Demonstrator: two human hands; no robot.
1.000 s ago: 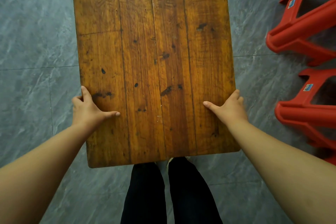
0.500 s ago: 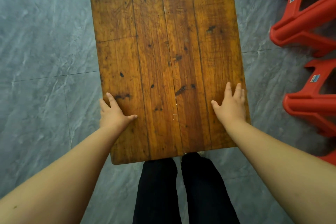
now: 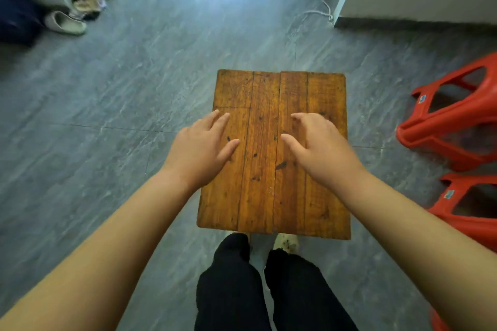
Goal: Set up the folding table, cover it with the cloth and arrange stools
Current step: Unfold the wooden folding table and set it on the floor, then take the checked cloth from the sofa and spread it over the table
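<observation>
The wooden folding table (image 3: pixel 269 196) stands in front of me on the grey tiled floor, its brown plank top facing up. My left hand (image 3: pixel 200 149) hovers over the top's left side, fingers loosely spread, holding nothing. My right hand (image 3: pixel 320 148) is over the right side, fingers relaxed and slightly bent, also holding nothing. Whether either hand touches the wood cannot be told. Two red plastic stools lie on the floor to the right, one farther away (image 3: pixel 451 118) and one nearer (image 3: pixel 468 212). No cloth is in view.
My legs in black trousers (image 3: pixel 269 290) stand at the table's near edge. Shoes and slippers (image 3: pixel 67 24) lie by a dark object at the far left. A white wall corner (image 3: pixel 338 8) with a cord stands at the far right. A doorway is straight ahead.
Both hands left the table's side edges and moved inward and up over the top. The camera view lifted, so the room beyond the table now shows.
</observation>
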